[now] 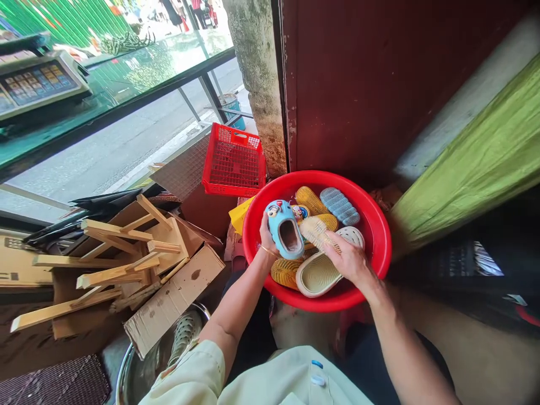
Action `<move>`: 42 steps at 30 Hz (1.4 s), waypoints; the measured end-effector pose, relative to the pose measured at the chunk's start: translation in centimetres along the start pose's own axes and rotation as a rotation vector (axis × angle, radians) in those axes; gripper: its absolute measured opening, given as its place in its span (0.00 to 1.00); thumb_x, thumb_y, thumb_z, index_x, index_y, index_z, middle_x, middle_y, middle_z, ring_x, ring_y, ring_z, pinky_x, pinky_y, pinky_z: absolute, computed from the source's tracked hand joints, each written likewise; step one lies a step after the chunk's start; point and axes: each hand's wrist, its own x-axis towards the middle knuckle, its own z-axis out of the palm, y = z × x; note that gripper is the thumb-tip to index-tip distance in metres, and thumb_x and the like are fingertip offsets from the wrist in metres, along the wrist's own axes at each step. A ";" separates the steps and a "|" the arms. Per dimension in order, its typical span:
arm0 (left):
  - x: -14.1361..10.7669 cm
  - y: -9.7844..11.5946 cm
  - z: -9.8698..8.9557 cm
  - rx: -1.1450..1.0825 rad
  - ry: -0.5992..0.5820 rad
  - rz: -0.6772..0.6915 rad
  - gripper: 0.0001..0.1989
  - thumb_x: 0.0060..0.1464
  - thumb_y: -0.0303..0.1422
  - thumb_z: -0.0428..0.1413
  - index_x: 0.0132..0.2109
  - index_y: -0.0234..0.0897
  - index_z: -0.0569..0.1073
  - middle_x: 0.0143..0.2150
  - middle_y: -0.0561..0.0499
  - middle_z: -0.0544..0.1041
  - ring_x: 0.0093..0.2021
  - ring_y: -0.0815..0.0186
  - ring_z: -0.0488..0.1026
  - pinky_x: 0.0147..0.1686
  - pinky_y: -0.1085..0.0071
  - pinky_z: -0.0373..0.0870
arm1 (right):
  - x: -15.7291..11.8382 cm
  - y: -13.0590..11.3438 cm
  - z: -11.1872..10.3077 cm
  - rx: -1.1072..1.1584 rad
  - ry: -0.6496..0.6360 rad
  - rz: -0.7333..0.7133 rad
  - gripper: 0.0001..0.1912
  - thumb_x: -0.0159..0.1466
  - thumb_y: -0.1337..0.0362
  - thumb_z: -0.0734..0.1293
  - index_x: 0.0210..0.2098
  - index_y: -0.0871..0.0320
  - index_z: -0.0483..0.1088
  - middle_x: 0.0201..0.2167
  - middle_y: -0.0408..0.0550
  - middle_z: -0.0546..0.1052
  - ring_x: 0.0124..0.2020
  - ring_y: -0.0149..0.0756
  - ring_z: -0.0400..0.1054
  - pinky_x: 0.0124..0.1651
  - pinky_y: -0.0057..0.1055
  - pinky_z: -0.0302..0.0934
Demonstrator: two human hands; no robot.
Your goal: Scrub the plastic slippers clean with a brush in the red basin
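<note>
My left hand is wrapped round the side of a light blue clog with cartoon charms, its opening turned up toward me. In my right hand is a pale beige scrubber with a net-like texture, held close beside the clog; whether they touch I cannot tell. Both hands are over a red basin. Inside it lie a cream clog, several yellow-brown clogs and another blue clog with its sole up. Part of the cream pair is hidden behind my right hand.
A red plastic crate stands beyond the basin. To the left are wooden stools on their sides, cardboard and a metal basin holding a sneaker. A green cloth hangs at right, near a dark red panel.
</note>
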 end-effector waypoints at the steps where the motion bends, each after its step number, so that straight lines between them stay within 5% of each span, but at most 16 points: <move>1: 0.3 0.4 0.0 -0.014 0.024 0.022 0.36 0.60 0.60 0.51 0.58 0.34 0.76 0.47 0.43 0.84 0.52 0.51 0.80 0.58 0.50 0.75 | -0.1 0.2 -0.3 -0.008 -0.006 0.004 0.21 0.72 0.56 0.60 0.56 0.59 0.75 0.50 0.57 0.82 0.52 0.47 0.76 0.57 0.43 0.70; 6: 0.6 1.1 0.2 -0.036 0.106 0.111 0.30 0.62 0.53 0.54 0.60 0.34 0.75 0.47 0.45 0.84 0.52 0.54 0.81 0.60 0.53 0.74 | -0.8 -1.7 -0.1 -0.081 -0.066 -0.066 0.22 0.73 0.57 0.59 0.60 0.59 0.73 0.48 0.56 0.81 0.46 0.43 0.77 0.48 0.36 0.70; 9: -0.6 -0.5 1.0 0.043 0.051 -0.013 0.33 0.62 0.56 0.54 0.59 0.32 0.76 0.48 0.42 0.84 0.54 0.50 0.80 0.62 0.52 0.74 | -0.5 -4.2 1.7 -0.329 -0.177 -0.026 0.22 0.75 0.58 0.57 0.63 0.56 0.71 0.44 0.55 0.79 0.38 0.39 0.76 0.34 0.30 0.63; 13: -2.1 -2.7 1.8 0.144 -0.029 -0.137 0.31 0.61 0.53 0.56 0.59 0.32 0.76 0.53 0.41 0.83 0.57 0.51 0.79 0.63 0.55 0.72 | 1.4 -5.7 3.4 -0.553 -0.253 0.086 0.21 0.76 0.65 0.53 0.58 0.57 0.73 0.46 0.56 0.76 0.40 0.39 0.75 0.30 0.30 0.55; 16: -1.9 -2.6 1.6 0.199 -0.002 -0.057 0.30 0.59 0.50 0.61 0.59 0.34 0.75 0.55 0.41 0.82 0.59 0.51 0.77 0.63 0.56 0.72 | 2.3 -5.8 3.1 -0.520 -0.313 0.116 0.19 0.77 0.63 0.52 0.53 0.57 0.73 0.47 0.55 0.75 0.38 0.36 0.74 0.30 0.29 0.53; 20: -0.6 0.0 0.9 0.291 0.090 0.211 0.27 0.54 0.50 0.64 0.54 0.37 0.77 0.54 0.44 0.82 0.59 0.50 0.77 0.62 0.54 0.73 | 1.0 -5.8 2.0 -0.403 -0.412 0.000 0.20 0.77 0.58 0.54 0.59 0.52 0.71 0.43 0.50 0.76 0.33 0.32 0.73 0.30 0.29 0.52; 24: -0.1 2.0 0.4 0.518 0.073 0.422 0.25 0.49 0.43 0.68 0.53 0.41 0.77 0.55 0.47 0.81 0.61 0.51 0.75 0.64 0.54 0.69 | -0.9 -3.9 0.0 -0.339 -0.443 -0.051 0.21 0.74 0.59 0.57 0.62 0.47 0.71 0.38 0.47 0.77 0.32 0.33 0.72 0.31 0.29 0.54; 31: 0.8 0.8 0.0 1.238 -0.073 0.592 0.37 0.51 0.40 0.68 0.67 0.41 0.68 0.71 0.41 0.67 0.74 0.46 0.57 0.74 0.51 0.48 | -0.9 4.2 -4.3 -0.437 -0.095 0.191 0.23 0.73 0.55 0.60 0.64 0.52 0.71 0.40 0.53 0.78 0.35 0.40 0.71 0.33 0.32 0.59; 37: 3.5 -0.8 0.2 1.766 0.091 0.415 0.40 0.60 0.42 0.59 0.74 0.38 0.55 0.73 0.31 0.59 0.72 0.40 0.59 0.68 0.46 0.58 | 0.4 6.9 -0.7 -0.466 -0.101 0.261 0.23 0.73 0.59 0.59 0.64 0.58 0.71 0.45 0.56 0.79 0.38 0.39 0.73 0.37 0.31 0.62; 42: 5.4 -1.8 -0.3 1.936 0.139 0.222 0.41 0.63 0.44 0.55 0.76 0.40 0.48 0.75 0.30 0.55 0.71 0.40 0.60 0.64 0.47 0.63 | 1.7 7.2 1.8 -0.508 -0.277 0.307 0.22 0.73 0.57 0.59 0.60 0.56 0.74 0.38 0.55 0.79 0.37 0.40 0.75 0.37 0.32 0.63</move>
